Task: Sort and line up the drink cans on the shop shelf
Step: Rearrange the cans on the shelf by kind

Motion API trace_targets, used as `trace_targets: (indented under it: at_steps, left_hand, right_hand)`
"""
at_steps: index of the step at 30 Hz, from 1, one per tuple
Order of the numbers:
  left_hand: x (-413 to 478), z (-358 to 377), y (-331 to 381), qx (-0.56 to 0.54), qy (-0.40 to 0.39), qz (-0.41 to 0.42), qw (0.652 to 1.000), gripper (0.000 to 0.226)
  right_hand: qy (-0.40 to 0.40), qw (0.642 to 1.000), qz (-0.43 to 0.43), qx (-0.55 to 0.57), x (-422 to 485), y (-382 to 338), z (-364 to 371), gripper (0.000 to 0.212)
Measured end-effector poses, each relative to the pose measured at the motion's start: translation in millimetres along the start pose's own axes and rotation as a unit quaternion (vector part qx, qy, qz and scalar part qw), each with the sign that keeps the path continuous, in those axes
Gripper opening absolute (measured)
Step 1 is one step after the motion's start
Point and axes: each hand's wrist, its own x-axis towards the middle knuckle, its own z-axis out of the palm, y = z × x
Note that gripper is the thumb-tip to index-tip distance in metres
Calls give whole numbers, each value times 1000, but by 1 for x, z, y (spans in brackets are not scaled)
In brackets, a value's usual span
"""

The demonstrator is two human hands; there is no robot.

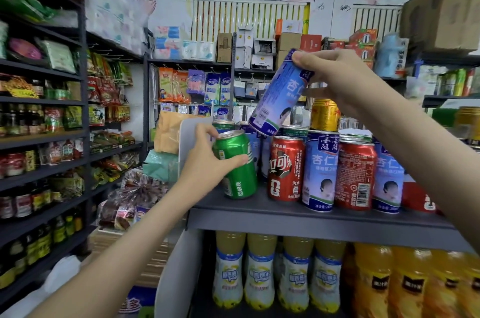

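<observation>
Head view looked down on a dark grey shelf (pixel 259 213) in the centre right of the frame, where drink cans stood in a mixed row. The left hand (pixel 205 164), in the centre of the frame, was wrapped round a green can (pixel 237 167), thumb across its front and fingers behind its top rim. The can leaned with its top toward the left, at the left end of the row. Its base was down at the shelf board, though whether it rested there could not be told. The right hand (pixel 335 81), in the upper right, grasped a blue-and-white can (pixel 279 94) by its upper end, fingers and thumb curled round it. That can hung tilted in the air above the row, its bottom pointing down and left.

On the shelf, to the right of the green can, stood a red can (pixel 285 168), a second blue-and-white can (pixel 322 169), a second red can (pixel 354 174) and a third blue-and-white can (pixel 388 177), all upright and touching or just beside one another. A gold can (pixel 324 115) sat higher up behind them, on top of other cans. A white divider panel (pixel 189 135) stood just left of the left hand. Below the shelf, at the bottom of the frame, pale yellow bottles (pixel 259 271) stood beside orange bottles (pixel 374 281). Racks of snack packets (pixel 104 94) filled the left of the frame.
</observation>
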Motion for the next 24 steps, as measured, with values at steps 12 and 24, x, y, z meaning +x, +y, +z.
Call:
trace_targets:
  at_steps: [12, 24]
  left_hand:
    - [-20, -61, 0, -94, 13, -22, 995, 50]
    - [-20, -48, -1, -164, -19, -55, 985, 54]
  right_hand:
    - [-151, 939, 93, -295, 33, 41, 69, 59]
    - [-181, 877, 73, -438, 38, 56, 85, 73]
